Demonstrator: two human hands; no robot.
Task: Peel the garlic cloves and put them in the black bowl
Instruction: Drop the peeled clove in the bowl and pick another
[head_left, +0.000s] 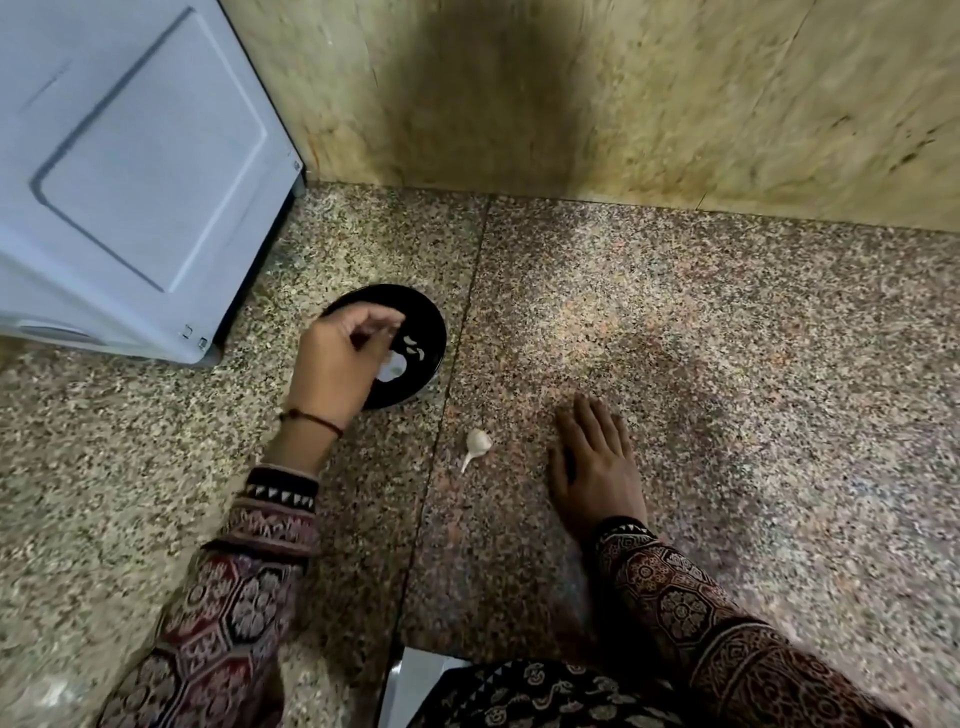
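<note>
The black bowl (422, 325) stands on the speckled granite counter (727, 364) left of centre, with a few peeled garlic cloves (415, 349) lying in it. My left hand (340, 364) hovers over the bowl's near left side, its fingertips curled against the thumb and pinching a small pale piece that is blurred. A garlic piece with a stem (477, 444) lies on the counter just in front of the bowl. To the right of that garlic piece, my right hand (597, 462) rests flat on the counter, fingers straight and holding nothing.
A white appliance (135, 171) stands at the back left, close to the bowl. A beige stone wall (623, 93) closes off the back. A pale metallic edge (415, 686) shows at the bottom by my patterned clothing. A seam (457, 364) runs across the counter.
</note>
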